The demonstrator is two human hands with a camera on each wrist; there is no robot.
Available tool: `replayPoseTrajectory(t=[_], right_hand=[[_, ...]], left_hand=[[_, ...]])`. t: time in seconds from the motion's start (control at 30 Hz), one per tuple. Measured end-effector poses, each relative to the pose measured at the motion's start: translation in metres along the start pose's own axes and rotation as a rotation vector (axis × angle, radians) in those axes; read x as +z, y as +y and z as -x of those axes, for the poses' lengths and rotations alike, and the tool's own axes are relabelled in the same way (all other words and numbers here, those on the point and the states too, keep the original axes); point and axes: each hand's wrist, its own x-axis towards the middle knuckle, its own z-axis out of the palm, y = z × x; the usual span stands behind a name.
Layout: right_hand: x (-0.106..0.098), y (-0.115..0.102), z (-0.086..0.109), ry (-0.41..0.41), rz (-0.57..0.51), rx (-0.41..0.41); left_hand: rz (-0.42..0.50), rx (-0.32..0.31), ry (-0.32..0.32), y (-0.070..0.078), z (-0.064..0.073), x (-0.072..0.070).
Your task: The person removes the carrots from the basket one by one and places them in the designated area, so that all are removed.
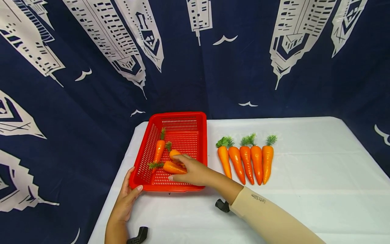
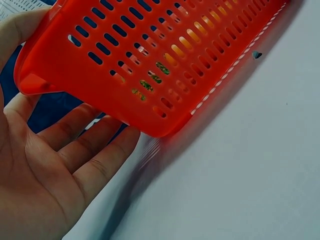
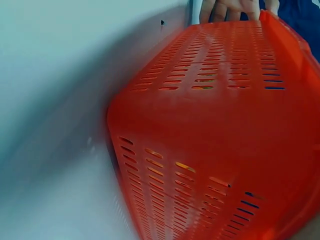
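Bkgd is a navy cloth [image 1: 182, 91] w/ white bldgs & birds, behind a white-covered table [image 1: 304, 213]. On it sits a red rectangular perforated plastic basket [image 1: 202, 135]. Person's L hand [image 1: 124, 201] grips basket's near-left corner, thumb at the rim, fingers on the outside. R hand [image 1: 193, 171], arm in beige sleeve [image 1: 274, 220], is inside basket w/ thumb & fingers spread over carrots; contact unclear. Three glossy orange tapered carrots w/ green tops [image 1: 173, 167] show in basket: one nr its left wall, two partly under R hand. Five matching carrots [image 1: 247, 164] lie in a row R of basket, tops at the far end.
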Motion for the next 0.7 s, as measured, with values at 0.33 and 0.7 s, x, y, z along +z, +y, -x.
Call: replayPoseTrajectory(t=[0.33,0.7], right_hand=[[0.002,0.003,-0.019,-0.095,-0.037,0.013],[0.003,0.006,-0.032,-0.204,-0.096,0.166]], left_hand=[[0.009,0.001,0.0,0.0,0.0,0.001],[0.008,-0.003,0.008,0.0,0.001,0.001]])
